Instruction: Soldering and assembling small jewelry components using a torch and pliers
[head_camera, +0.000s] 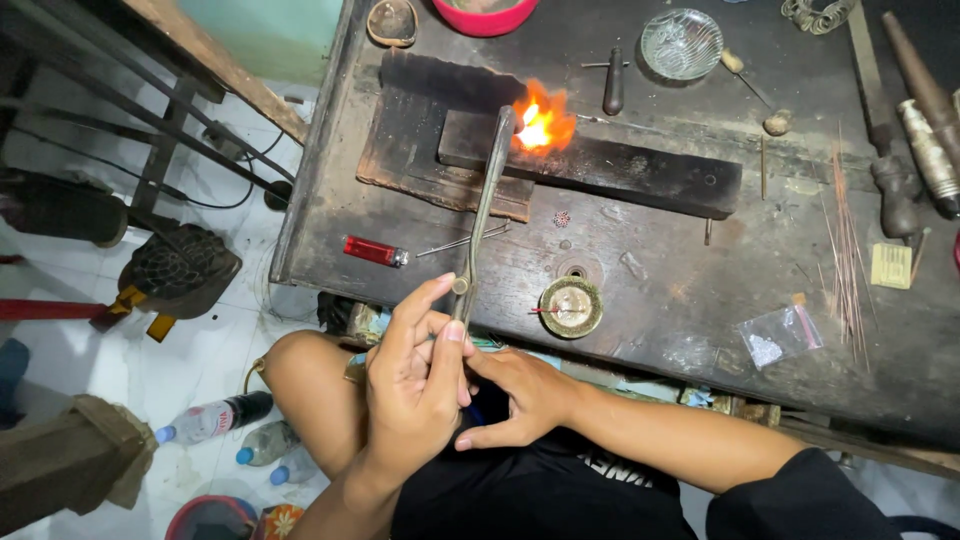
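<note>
Seen from the head camera, the left hand (415, 385) is raised in front of the bent knee, wrist low and fingers pointing up and away, thumb and forefinger pinched together on the near end of a long metal torch pipe (484, 210). The pipe runs up and slightly right from that grip, across the edge of the dark workbench (680, 330), and its far tip ends at a bright orange flame (540, 125) that sits on a charred black block (600, 165). That block lies across a flat, burnt slab (420, 150).

The right hand (520, 395) rests lower, just beside the left and touching it — palm turned inward, thumb stretched toward the lap, fingers loosely curled; whether it grips anything cannot be told. Its forearm comes in from the right in a black sleeve.

On the bench near the pipe lie a red lighter (375, 251) and a thin metal pin (462, 241); a small round brass dish (571, 306) stands close to the bench's near edge, right of the hands. Farther back are a clear glass dish (681, 43) and a bundle of thin copper-coloured wires (846, 250) at the right. Plastic bottles (215, 420) lie on the white floor at the left.
</note>
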